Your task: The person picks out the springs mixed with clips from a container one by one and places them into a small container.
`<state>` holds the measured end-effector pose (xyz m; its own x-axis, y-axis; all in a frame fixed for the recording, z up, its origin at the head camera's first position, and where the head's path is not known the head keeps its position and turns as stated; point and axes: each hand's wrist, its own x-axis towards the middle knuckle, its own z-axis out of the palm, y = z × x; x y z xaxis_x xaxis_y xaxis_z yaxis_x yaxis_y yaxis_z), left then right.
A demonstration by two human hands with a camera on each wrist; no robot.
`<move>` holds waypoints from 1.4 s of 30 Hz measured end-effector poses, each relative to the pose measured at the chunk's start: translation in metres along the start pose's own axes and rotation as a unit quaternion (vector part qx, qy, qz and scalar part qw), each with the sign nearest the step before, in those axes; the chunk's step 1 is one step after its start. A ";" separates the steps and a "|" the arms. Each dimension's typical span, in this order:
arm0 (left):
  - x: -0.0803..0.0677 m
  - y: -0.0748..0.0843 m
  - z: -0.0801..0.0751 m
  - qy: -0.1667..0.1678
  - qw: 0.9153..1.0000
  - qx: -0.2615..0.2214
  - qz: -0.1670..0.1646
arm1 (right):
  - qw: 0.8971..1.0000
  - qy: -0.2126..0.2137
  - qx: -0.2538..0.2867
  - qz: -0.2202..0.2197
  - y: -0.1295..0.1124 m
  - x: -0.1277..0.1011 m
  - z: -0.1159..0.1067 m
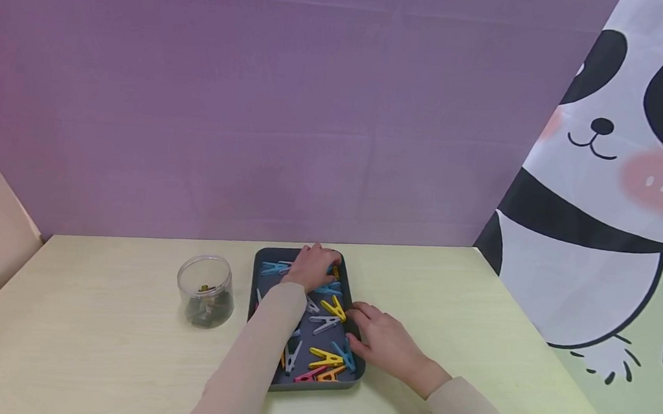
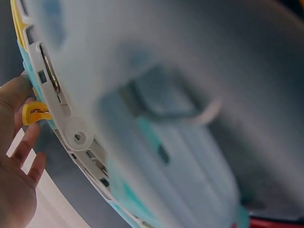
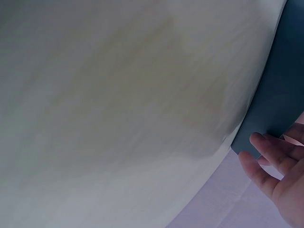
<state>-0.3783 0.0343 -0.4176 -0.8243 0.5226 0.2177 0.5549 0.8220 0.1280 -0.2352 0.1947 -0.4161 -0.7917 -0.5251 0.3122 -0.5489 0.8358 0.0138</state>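
Observation:
Toward the far end of the dark grey tray (image 1: pixel 317 384), my left hand (image 1: pixel 312 268) reaches down among clothespins. In the left wrist view its thumb and fingers pinch a yellow-orange clothespin (image 2: pixel 37 112); a white clothespin (image 2: pixel 78 133) lies close beside it. My right hand (image 1: pixel 387 344) holds the tray's right side, fingertips at the rim; its fingers (image 3: pixel 273 154) lie against the wall in the right wrist view. Scattered over the tray are several clothespins, among them a yellow one (image 1: pixel 334 308), a grey one (image 1: pixel 325 322) and a pink one (image 1: pixel 309 374). My left forearm hides part of the tray.
A clear round jar (image 1: pixel 206 285) with small dark and yellow contents stands left of the tray. The pale wooden table (image 1: pixel 94 331) ends at a purple backdrop (image 1: pixel 257 110). A panda-printed wall (image 1: pixel 587 221) rises on the right.

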 end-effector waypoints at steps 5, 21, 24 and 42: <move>-0.001 0.002 -0.002 -0.010 1.000 -0.003 -0.007 | 1.000 0.006 -0.001 -0.005 0.000 0.000 0.000; -0.002 0.002 -0.005 -0.024 1.000 -0.014 -0.004 | 1.000 0.005 -0.004 -0.007 0.000 0.001 -0.001; -0.003 0.001 -0.005 -0.028 0.999 -0.029 -0.007 | 1.000 0.006 -0.004 -0.009 0.000 0.001 -0.001; -0.005 -0.002 -0.002 -0.045 0.998 -0.051 0.001 | 1.000 0.009 -0.008 -0.016 0.000 0.001 -0.001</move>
<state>-0.3755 0.0297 -0.4166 -0.8277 0.5457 0.1310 0.5609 0.7962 0.2271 -0.2359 0.1942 -0.4148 -0.7680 -0.5494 0.3291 -0.5701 0.8206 0.0395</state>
